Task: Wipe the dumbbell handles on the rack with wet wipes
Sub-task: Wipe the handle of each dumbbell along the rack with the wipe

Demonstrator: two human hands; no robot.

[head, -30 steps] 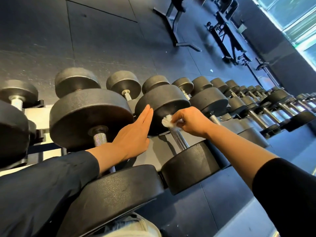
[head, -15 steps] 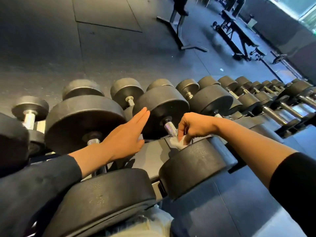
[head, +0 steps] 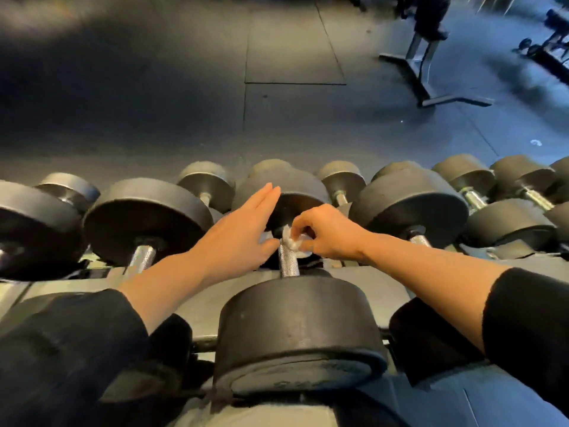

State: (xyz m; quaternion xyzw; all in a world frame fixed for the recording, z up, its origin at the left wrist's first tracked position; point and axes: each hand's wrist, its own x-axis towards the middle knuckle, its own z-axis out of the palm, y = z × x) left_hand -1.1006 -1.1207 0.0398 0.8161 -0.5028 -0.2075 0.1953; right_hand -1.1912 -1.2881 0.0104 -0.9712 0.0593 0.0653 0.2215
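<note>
A big black dumbbell [head: 300,331] lies on the rack [head: 369,288] straight in front of me, its knurled steel handle [head: 288,263] running away from me. My right hand [head: 326,234] pinches a crumpled white wet wipe [head: 292,240] against the far end of that handle, fingers curled round it. My left hand [head: 243,232] is flat with straight fingers, resting against the inner face of the dumbbell's far head [head: 292,189], just left of the handle.
More black dumbbells line the rack to the left [head: 147,214] and right [head: 412,201], with smaller ones on a tier behind. Dark rubber floor lies beyond the rack. A metal bench frame [head: 431,87] stands at the far right.
The view swung left and centred on the dumbbell. My right hand slid the wipe from the near end of the handle back up to its far end. My left hand stayed flat.
</note>
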